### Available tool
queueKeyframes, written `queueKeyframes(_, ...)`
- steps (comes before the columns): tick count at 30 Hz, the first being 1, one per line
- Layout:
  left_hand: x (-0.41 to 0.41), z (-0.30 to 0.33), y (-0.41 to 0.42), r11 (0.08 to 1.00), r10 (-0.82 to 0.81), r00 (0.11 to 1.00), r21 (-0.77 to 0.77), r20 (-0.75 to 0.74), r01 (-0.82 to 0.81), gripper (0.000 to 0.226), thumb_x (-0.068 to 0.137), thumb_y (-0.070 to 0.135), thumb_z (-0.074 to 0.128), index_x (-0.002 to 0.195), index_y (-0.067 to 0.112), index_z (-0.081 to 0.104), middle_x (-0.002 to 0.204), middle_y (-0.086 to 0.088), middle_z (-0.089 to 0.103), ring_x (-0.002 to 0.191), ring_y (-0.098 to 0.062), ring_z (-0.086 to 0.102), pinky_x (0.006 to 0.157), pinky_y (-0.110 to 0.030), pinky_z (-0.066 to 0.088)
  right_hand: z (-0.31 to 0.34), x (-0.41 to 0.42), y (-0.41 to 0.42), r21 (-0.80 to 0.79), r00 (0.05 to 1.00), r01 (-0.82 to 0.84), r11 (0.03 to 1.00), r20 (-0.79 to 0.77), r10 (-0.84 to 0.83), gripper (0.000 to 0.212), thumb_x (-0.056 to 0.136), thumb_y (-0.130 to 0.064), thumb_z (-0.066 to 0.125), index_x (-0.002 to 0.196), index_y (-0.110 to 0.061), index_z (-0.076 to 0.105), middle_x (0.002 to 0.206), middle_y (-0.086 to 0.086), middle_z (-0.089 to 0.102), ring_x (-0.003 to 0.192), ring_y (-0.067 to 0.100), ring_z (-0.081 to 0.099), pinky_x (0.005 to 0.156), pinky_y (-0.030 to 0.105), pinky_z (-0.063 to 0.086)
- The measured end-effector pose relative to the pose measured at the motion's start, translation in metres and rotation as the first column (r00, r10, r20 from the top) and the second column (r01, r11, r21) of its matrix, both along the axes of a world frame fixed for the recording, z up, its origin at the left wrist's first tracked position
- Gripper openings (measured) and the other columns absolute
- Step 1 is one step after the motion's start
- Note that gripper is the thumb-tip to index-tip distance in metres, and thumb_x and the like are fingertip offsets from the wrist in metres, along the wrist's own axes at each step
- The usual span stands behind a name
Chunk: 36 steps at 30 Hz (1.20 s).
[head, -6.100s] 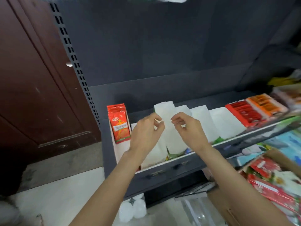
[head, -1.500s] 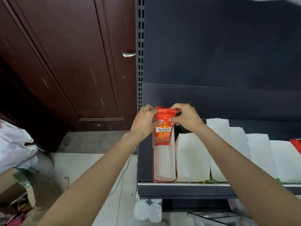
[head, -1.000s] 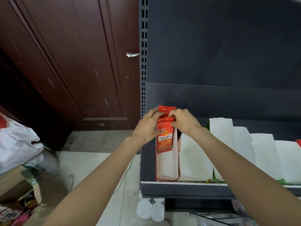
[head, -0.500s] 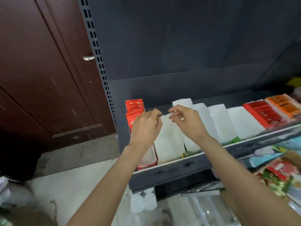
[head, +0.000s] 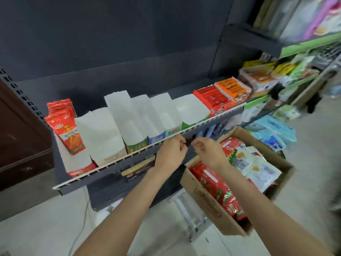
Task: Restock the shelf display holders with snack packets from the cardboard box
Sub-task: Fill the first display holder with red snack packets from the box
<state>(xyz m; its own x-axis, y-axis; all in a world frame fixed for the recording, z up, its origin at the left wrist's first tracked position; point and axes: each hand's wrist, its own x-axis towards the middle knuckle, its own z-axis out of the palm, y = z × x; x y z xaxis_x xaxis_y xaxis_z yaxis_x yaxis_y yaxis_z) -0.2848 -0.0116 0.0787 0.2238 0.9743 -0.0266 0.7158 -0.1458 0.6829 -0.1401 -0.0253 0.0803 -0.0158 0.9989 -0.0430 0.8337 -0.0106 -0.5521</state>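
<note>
Red snack packets stand in the leftmost white display holder on the dark shelf. Several more white holders line up to its right. A cardboard box full of red and pale snack packets sits low on the right. My left hand hovers in front of the shelf edge with loosely curled fingers, holding nothing. My right hand is beside it, just above the box's near corner, fingers also curled and with nothing in them.
Red and orange packs fill holders at the shelf's right end. Another stocked shelf unit continues on the right, with blue packets below. A brown door is on the left, pale floor beneath.
Both hands have left the red packets in the leftmost holder and dropped down and right, below the shelf edge, toward the box. The view has swung right, bringing the box into sight.
</note>
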Motion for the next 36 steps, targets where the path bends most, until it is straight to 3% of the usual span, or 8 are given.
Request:
queueKeyframes(6,0.092,-0.036,-0.025,0.990,-0.077,0.992,-0.129,-0.099,0.064,0.020,0.095,0.019,0.048,0.110,0.010,0.056,0.107,-0.009,0.061,0.096,-0.025,0.059,0.082,-0.043,0.051,-0.039,0.099,-0.027,-0.065,0.997,-0.053,0.996,0.051,0.056,0.023,0.086,-0.005,0.056,0.105,-0.010,0.068,0.111,0.012,0.066,0.105,0.028,0.058,0.090,0.036,0.046)
queueKeyframes(11,0.115,-0.068,-0.038,0.946,-0.290,0.875,-0.255,-0.388,0.201,0.038,0.092,0.010,0.042,0.127,0.018,0.055,0.127,-0.009,0.054,0.117,-0.029,0.052,0.097,-0.041,0.044,-0.054,0.130,-0.039,-0.236,0.991,-0.117,0.965,0.028,0.127,0.035,0.093,-0.012,0.054,0.127,-0.011,0.056,0.132,0.010,0.056,0.119,0.026,0.053,0.100,0.033,0.040)
queueKeyframes(16,0.110,-0.073,-0.038,0.927,-0.361,0.730,-0.312,-0.580,0.210,0.040,0.096,0.018,0.042,0.135,0.019,0.049,0.135,-0.012,0.047,0.122,-0.032,0.046,0.099,-0.040,0.037,-0.068,0.128,-0.042,-0.429,0.984,-0.095,0.898,0.098,0.150,0.043,0.093,-0.032,0.055,0.132,-0.016,0.049,0.126,0.011,0.058,0.115,0.028,0.055,0.093,0.034,0.043)
queueKeyframes(21,0.101,-0.080,-0.037,0.913,-0.399,0.734,-0.314,-0.550,0.262,0.039,0.097,0.028,0.042,0.134,0.020,0.050,0.130,-0.012,0.053,0.118,-0.030,0.050,0.102,-0.037,0.034,-0.083,0.113,-0.048,-0.479,0.973,0.029,0.877,0.216,0.086,0.035,0.087,-0.027,0.065,0.113,-0.010,0.048,0.096,0.005,0.056,0.093,0.022,0.057,0.076,0.031,0.045)
queueKeyframes(25,0.097,-0.086,-0.037,0.913,-0.403,0.743,-0.292,-0.534,0.285,0.039,0.097,0.026,0.041,0.135,0.022,0.050,0.134,-0.010,0.052,0.120,-0.028,0.048,0.106,-0.037,0.031,-0.085,0.119,-0.045,-0.459,0.995,0.032,0.888,0.099,0.015,0.014,0.089,-0.021,0.063,0.089,-0.011,0.053,0.088,0.006,0.058,0.076,0.018,0.058,0.063,0.025,0.042)
queueKeyframes(29,0.104,-0.085,-0.037,0.898,-0.440,0.690,-0.297,-0.574,0.325,0.040,0.094,0.024,0.049,0.134,0.027,0.046,0.145,-0.007,0.036,0.131,-0.029,0.034,0.113,-0.042,0.019,-0.084,0.131,-0.045,-0.393,0.991,0.106,0.913,-0.031,-0.129,0.019,0.094,-0.015,0.053,0.108,-0.003,0.053,0.101,0.012,0.063,0.085,0.026,0.059,0.068,0.029,0.043)
queueKeyframes(34,0.118,-0.077,-0.030,0.853,-0.505,0.575,-0.270,-0.643,0.447,0.033,0.091,0.031,0.057,0.123,0.026,0.053,0.128,-0.001,0.053,0.123,-0.024,0.041,0.113,-0.044,0.014,-0.084,0.146,-0.044,-0.407,0.972,0.094,0.909,-0.160,-0.172,0.019,0.089,-0.011,0.060,0.107,-0.007,0.060,0.106,0.009,0.063,0.084,0.020,0.058,0.065,0.026,0.043)
queueKeyframes(36,0.115,-0.076,-0.030,0.853,-0.503,0.632,-0.222,-0.589,0.472,0.020,0.092,0.029,0.053,0.112,0.027,0.056,0.119,0.003,0.058,0.120,-0.022,0.046,0.115,-0.042,0.009,-0.082,0.153,-0.046,-0.381,0.952,0.078,0.921,-0.247,-0.182,0.029,0.087,-0.005,0.061,0.115,-0.012,0.060,0.113,0.008,0.061,0.091,0.025,0.062,0.068,0.034,0.053)
